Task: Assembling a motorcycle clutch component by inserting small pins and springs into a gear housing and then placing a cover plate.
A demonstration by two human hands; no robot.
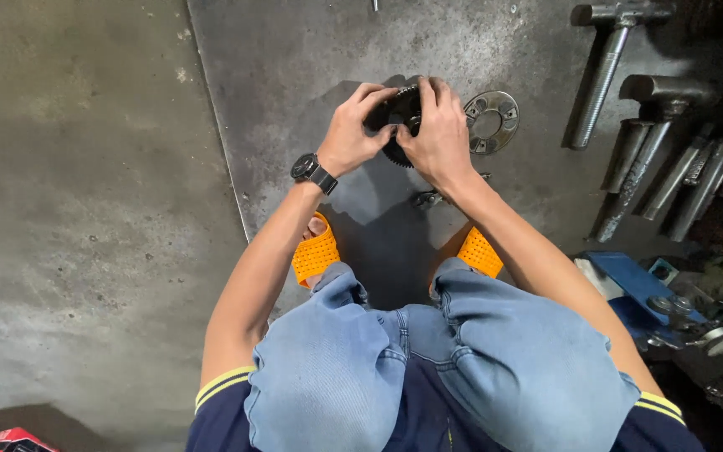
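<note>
Two hands meet over a dark steel plate [294, 67] on the concrete floor [69, 209], both closed on one black toothed gear [397, 125] held just above it. That gear lies between the palms, flat face toward the camera, its teeth showing below the fingers. Left hand [351, 134], with a wristwatch [313, 172], grips its left edge; right hand [438, 134] covers the right side, thumb near the centre. Just right of it lies a round metal flange [492, 121]; long threaded bolts [629, 125] lie well apart, farther right.
</note>
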